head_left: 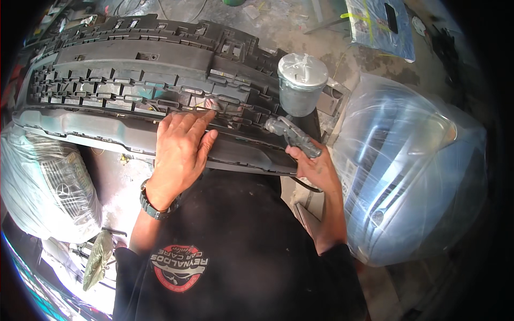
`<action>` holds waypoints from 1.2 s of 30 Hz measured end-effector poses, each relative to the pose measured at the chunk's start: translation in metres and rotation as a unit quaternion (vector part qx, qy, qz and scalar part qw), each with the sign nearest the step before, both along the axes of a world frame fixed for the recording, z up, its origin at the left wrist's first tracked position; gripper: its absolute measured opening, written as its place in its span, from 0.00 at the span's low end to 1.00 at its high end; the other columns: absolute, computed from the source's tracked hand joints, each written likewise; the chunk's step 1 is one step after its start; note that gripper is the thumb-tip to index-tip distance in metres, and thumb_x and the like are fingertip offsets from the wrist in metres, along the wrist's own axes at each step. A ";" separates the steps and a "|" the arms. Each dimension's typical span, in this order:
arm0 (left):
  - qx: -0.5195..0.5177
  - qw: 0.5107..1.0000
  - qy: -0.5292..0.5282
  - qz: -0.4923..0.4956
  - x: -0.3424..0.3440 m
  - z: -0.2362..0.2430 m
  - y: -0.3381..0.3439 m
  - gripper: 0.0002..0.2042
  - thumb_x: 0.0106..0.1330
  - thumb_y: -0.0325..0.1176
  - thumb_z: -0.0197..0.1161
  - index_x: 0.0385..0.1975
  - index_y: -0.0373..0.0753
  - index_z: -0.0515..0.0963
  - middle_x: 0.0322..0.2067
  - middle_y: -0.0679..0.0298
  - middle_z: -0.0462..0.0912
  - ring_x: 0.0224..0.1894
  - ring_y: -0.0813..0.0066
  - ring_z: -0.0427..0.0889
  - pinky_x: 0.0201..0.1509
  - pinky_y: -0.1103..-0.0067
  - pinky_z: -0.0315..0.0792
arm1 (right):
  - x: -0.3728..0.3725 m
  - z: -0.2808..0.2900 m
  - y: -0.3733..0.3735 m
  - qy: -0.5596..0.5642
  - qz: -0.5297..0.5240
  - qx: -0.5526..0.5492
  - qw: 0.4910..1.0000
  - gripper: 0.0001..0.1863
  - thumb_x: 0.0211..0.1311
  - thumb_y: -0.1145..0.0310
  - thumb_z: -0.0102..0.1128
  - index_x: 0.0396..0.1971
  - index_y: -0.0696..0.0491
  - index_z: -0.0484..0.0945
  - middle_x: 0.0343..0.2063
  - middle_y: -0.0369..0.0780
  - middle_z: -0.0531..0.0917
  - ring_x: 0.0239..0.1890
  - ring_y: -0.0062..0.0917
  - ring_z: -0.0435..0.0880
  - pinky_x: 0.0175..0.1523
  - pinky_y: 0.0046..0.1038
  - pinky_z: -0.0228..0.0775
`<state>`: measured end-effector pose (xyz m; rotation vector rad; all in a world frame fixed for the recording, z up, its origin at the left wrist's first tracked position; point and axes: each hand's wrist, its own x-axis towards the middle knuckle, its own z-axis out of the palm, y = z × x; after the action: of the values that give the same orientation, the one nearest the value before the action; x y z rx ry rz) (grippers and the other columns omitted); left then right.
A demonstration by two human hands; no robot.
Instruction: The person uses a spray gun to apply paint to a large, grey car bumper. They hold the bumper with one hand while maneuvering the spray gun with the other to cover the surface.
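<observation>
A large black plastic car bumper with a slotted grille [126, 59] lies across the space in front of me. My left hand [181, 147], with a dark watch on its wrist, rests on the bumper's near edge, palm down. Its fingers are stretched out over the grille slots and hold nothing. My right hand [317, 168] is wrapped round the handle of a grey-smeared spray gun [293, 136] at the bumper's right end. A translucent paint cup [300, 99] with a pale, stained lid stands above the gun. The trigger fingers are partly hidden.
At right stands a large bluish car part [407, 171] wrapped in clear plastic. Another plastic-wrapped part with a grille [67, 184] sits at left. A masked panel with yellow tape [380, 27] is at the far right. A thin dark hose [306, 185] runs below my right hand.
</observation>
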<state>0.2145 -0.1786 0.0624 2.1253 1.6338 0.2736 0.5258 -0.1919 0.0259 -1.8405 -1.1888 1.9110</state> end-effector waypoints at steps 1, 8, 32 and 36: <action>0.011 1.000 0.012 -0.010 0.000 0.000 0.000 0.17 0.70 0.36 0.60 0.56 0.38 0.78 0.46 0.58 0.81 0.50 0.57 0.77 0.59 0.64 0.65 | 0.007 0.001 0.002 -0.009 0.007 -0.008 1.000 0.28 0.66 0.51 0.67 0.57 0.57 0.77 0.25 0.34 0.77 0.18 0.17 0.74 0.23 0.23 0.68; 0.012 0.997 0.051 -0.057 0.007 -0.005 -0.001 0.17 0.69 0.36 0.61 0.55 0.38 0.79 0.44 0.58 0.82 0.49 0.58 0.77 0.57 0.64 0.66 | 0.031 0.011 0.014 -0.067 0.094 -0.060 0.991 0.39 0.62 0.43 0.68 0.59 0.63 0.74 0.26 0.37 0.81 0.15 0.18 0.75 0.24 0.24 0.68; -0.008 0.970 0.028 -0.242 0.066 -0.055 0.040 0.25 0.69 0.39 0.61 0.61 0.30 0.72 0.66 0.48 0.67 0.71 0.49 0.61 0.76 0.57 0.56 | 0.029 -0.012 -0.019 0.011 -0.107 0.063 0.992 0.18 0.73 0.59 0.58 0.46 0.60 0.80 0.36 0.38 0.85 0.14 0.17 0.75 0.20 0.22 0.66; 0.026 0.935 0.100 -0.340 0.088 -0.074 0.064 0.29 0.67 0.44 0.62 0.63 0.31 0.72 0.65 0.48 0.69 0.63 0.56 0.69 0.67 0.66 0.64 | 0.030 -0.010 -0.026 -0.005 -0.158 0.067 0.985 0.18 0.74 0.58 0.57 0.46 0.60 0.80 0.34 0.38 0.84 0.14 0.17 0.75 0.19 0.22 0.65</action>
<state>0.3021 -0.1143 -0.0114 2.6697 0.8881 -0.1265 0.5555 -0.2174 0.0157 -1.8397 -0.9350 1.6108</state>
